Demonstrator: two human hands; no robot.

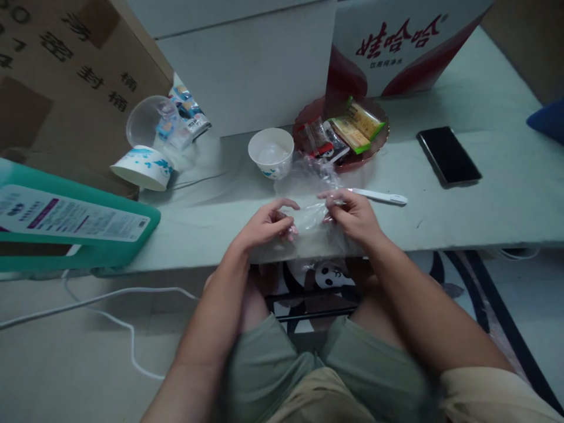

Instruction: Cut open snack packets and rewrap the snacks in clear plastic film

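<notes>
A crumpled clear plastic bag (312,217) stretches between my two hands at the table's front edge. My right hand (350,216) pinches its right side between thumb and fingers. At its left side, my left hand (271,222) is curled, the index finger raised, and the thumb and lower fingers hold the film. More clear film (299,176) lies just behind, reaching toward the bowl of snacks. A white-handled knife-like tool (381,196) rests beside my right hand, its left end hidden by the fingers. A white paper cup (271,154) with a blue pattern stands upright behind my left hand.
A reddish bowl (297,126) holds several wrapped snacks. The phone (448,155) lies at right. At left are a tipped paper cup (143,168), a clear plastic lid (143,117), small packets (189,108) and a green jug (141,226). Cartons (251,70) line the back.
</notes>
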